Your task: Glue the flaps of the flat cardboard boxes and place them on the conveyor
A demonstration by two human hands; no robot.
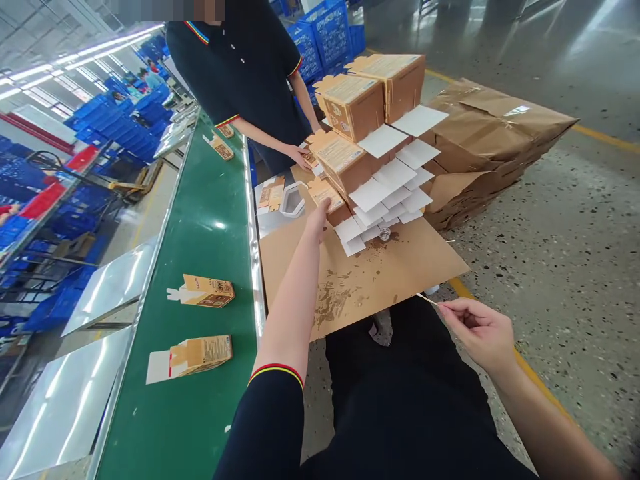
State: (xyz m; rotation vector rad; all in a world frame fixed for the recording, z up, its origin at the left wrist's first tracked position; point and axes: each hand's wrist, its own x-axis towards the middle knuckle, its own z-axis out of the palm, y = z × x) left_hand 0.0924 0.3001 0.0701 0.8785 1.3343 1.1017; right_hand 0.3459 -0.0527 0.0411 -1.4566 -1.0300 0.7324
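Observation:
Flattened printed cartons (345,157) stand in bundles on a brown cardboard sheet (290,260), their white flaps sticking out to the right. My left hand (321,217) reaches forward to the lowest front carton (327,192) and grips its near end; most of the fingers are hidden. Low on the right, my right hand (477,330) pinches a thin pale stick (427,299) between thumb and fingertips. The stick points left, close to the sheet's near edge. A small clear round object (385,234) lies beside the white flaps, near dark wet-looking stains.
On the left runs a green conveyor belt (200,227) with opened cartons (203,353) on it. Across the stack a co-worker (250,73) has a hand at the cartons. Brown wrapped bundles (490,133) stand on the floor at right. Blue crates (325,40) are behind.

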